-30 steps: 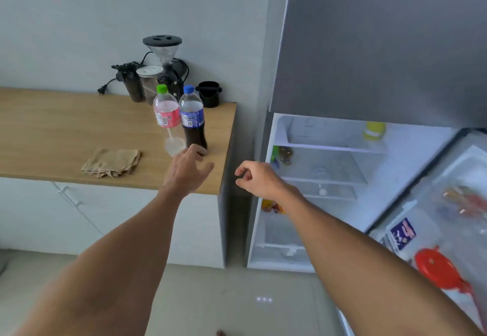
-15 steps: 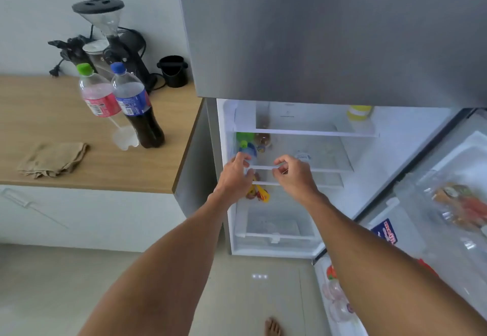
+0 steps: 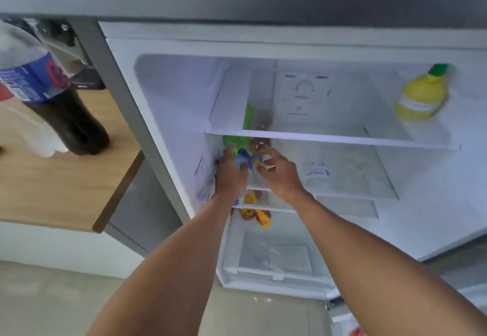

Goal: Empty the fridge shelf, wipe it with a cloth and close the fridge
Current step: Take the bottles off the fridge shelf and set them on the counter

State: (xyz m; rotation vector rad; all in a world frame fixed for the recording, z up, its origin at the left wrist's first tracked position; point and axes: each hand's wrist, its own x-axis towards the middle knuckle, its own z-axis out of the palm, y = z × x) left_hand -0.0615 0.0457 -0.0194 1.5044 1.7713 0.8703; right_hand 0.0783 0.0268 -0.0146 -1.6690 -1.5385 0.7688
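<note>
The fridge stands open, and its middle glass shelf (image 3: 363, 190) holds bottles crowded at the left end. My left hand (image 3: 230, 177) is curled around a blue-capped bottle (image 3: 243, 155) there. My right hand (image 3: 283, 177) is beside it, fingers apart and touching a small bottle (image 3: 256, 161) with a yellowish cap. A green pack (image 3: 234, 140) and a brown bottle (image 3: 259, 142) stand just behind them. A clear water bottle (image 3: 316, 174) lies on the same shelf to the right. The image is blurred, so the exact grips are unclear.
A yellow lemon-juice bottle (image 3: 421, 97) stands on the top shelf (image 3: 329, 138). Yellow and red snack packs (image 3: 257, 213) lie below the middle shelf, above the drawer (image 3: 274, 259). On the wooden counter (image 3: 52, 185) to the left stands a cola bottle (image 3: 60, 109).
The view has swung from the counter to the fridge and come closer. Both hands have moved from the shelf's front edge in among the bottles at its left end.
</note>
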